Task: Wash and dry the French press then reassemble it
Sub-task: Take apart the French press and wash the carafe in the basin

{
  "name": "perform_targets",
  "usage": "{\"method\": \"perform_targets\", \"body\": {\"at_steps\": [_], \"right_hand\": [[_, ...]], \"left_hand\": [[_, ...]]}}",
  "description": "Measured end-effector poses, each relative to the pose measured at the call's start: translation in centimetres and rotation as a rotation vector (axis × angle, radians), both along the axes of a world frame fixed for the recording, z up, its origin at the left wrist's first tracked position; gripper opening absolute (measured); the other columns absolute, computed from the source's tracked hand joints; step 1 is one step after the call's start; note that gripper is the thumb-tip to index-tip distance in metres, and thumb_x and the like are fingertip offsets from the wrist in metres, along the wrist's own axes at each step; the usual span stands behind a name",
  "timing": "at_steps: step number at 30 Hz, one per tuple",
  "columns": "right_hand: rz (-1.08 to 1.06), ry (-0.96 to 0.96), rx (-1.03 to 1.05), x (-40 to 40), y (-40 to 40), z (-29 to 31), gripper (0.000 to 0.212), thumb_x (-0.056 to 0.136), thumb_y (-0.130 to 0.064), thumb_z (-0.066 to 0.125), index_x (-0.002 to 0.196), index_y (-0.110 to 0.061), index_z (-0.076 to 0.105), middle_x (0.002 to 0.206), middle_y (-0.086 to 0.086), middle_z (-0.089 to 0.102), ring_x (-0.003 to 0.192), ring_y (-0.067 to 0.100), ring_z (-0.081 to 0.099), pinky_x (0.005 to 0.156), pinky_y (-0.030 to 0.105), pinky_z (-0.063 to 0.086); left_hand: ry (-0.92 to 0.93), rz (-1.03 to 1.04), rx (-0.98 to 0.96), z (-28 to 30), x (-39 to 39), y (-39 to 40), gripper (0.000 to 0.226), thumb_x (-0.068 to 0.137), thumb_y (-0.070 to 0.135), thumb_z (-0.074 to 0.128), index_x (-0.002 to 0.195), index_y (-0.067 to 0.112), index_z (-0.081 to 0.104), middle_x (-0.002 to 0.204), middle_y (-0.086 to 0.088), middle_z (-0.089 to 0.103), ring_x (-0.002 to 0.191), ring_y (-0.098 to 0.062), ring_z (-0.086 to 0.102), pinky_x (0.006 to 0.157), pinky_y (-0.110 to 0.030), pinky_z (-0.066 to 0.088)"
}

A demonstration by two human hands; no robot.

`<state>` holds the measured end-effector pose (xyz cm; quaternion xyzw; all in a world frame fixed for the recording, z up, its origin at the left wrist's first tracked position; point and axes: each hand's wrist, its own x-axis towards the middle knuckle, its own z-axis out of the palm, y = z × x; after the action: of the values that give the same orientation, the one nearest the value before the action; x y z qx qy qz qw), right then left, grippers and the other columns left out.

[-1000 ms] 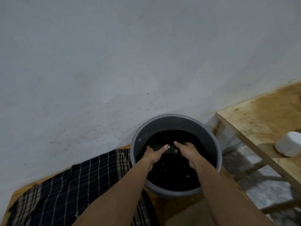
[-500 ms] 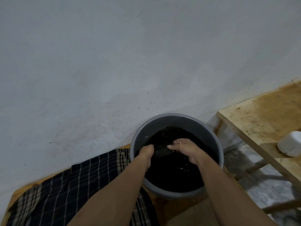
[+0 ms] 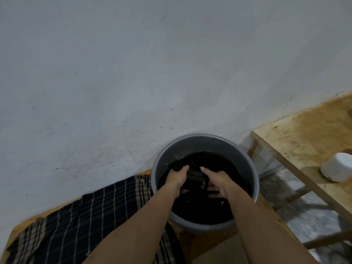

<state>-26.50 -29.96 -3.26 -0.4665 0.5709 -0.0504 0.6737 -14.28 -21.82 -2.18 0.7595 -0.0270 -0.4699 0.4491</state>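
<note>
washing step, judged in progress. both hands down in grey bucket [image 3: 249, 166], water dark and near opaque. left hand [image 3: 176, 177] curled closed around the upper-left end of a dark french press part [image 3: 195, 175], which lies half under the surface between the hands; which part of the press, cannot tell. right hand [image 3: 219, 181] wrapped around the lower-right end, fingers partly under water. plaid cloth [image 3: 91, 221] spread just left of bucket, likely for drying. white container [image 3: 338, 166] on wooden table [image 3: 304, 138] to the right, well apart.

to do the step well (judgement):
- keep one hand as anchor, rub with the other along the full length, including seams and any mesh.
- turn the part between passes so no face is missed.
- lift clear of the water to inspect, since nothing is visible below the surface.
- grip firmly; wet part probably slippery, and other parts hidden in the dark water could be knocked.
- keep splashes off the cloth so it stays dry.
</note>
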Motion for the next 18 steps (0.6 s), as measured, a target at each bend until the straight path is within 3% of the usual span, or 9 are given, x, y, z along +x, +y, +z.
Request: {"method": "perform_targets", "body": {"at_steps": [2, 4, 6, 9, 14, 18], "right_hand": [[-0.058, -0.049, 0.048, 0.1, 0.5, 0.4, 0.051, 0.083, -0.046, 0.069, 0.115, -0.008, 0.057, 0.097, 0.011, 0.069, 0.089, 0.024, 0.066, 0.073, 0.040, 0.053], [-0.083, -0.103, 0.066, 0.3, 0.8, 0.7, 0.054, 0.085, -0.045, 0.068, 0.121, -0.008, 0.054, 0.103, 0.011, 0.065, 0.092, 0.023, 0.064, 0.077, 0.042, 0.054], [-0.130, -0.175, 0.084, 0.5, 1.0, 0.9, 0.055, 0.087, -0.044, 0.066, 0.127, -0.009, 0.052, 0.107, 0.010, 0.064, 0.094, 0.022, 0.063, 0.072, 0.039, 0.056], [-0.188, -0.278, 0.088, 0.8, 1.9, 1.8, 0.049, 0.089, -0.046, 0.062, 0.125, -0.013, 0.058, 0.108, 0.008, 0.068, 0.098, 0.022, 0.064, 0.069, 0.036, 0.055], [-0.197, -0.320, 0.015, 1.0, 3.0, 3.3, 0.057, 0.090, -0.051, 0.057, 0.129, -0.010, 0.054, 0.109, 0.005, 0.061, 0.105, 0.021, 0.059, 0.093, 0.042, 0.052], [-0.163, -0.296, -0.068, 0.6, 3.4, 4.8, 0.053, 0.092, -0.053, 0.051, 0.127, -0.014, 0.055, 0.120, 0.003, 0.062, 0.105, 0.018, 0.057, 0.103, 0.045, 0.044]], "left_hand": [[-0.210, -0.067, 0.029, 0.9, -0.2, 0.1, 0.080, 0.080, 0.057, 0.059, 0.146, 0.019, 0.034, 0.131, -0.013, 0.056, 0.108, -0.032, 0.060, 0.087, -0.044, 0.057], [-0.440, -0.178, 0.063, 2.3, -0.2, 0.3, 0.082, 0.083, 0.058, 0.056, 0.151, 0.024, 0.024, 0.145, -0.014, 0.044, 0.126, -0.035, 0.048, 0.101, -0.043, 0.047], [-0.615, -0.282, 0.090, 3.6, 0.0, 0.3, 0.084, 0.087, 0.057, 0.055, 0.153, 0.025, 0.015, 0.155, -0.017, 0.030, 0.137, -0.035, 0.038, 0.105, -0.040, 0.039], [-0.797, -0.365, 0.058, 5.8, -0.2, 0.4, 0.079, 0.086, 0.057, 0.057, 0.150, 0.025, 0.023, 0.153, -0.018, 0.030, 0.127, -0.037, 0.049, 0.098, -0.041, 0.045], [-0.977, -0.449, 0.002, 8.8, -0.9, 1.1, 0.073, 0.088, 0.052, 0.057, 0.147, 0.025, 0.023, 0.140, -0.018, 0.032, 0.108, -0.038, 0.059, 0.082, -0.035, 0.049], [-1.062, -0.468, -0.030, 10.4, -1.3, 1.6, 0.076, 0.087, 0.053, 0.057, 0.148, 0.025, 0.022, 0.136, -0.017, 0.035, 0.103, -0.035, 0.061, 0.085, -0.036, 0.050]]}}
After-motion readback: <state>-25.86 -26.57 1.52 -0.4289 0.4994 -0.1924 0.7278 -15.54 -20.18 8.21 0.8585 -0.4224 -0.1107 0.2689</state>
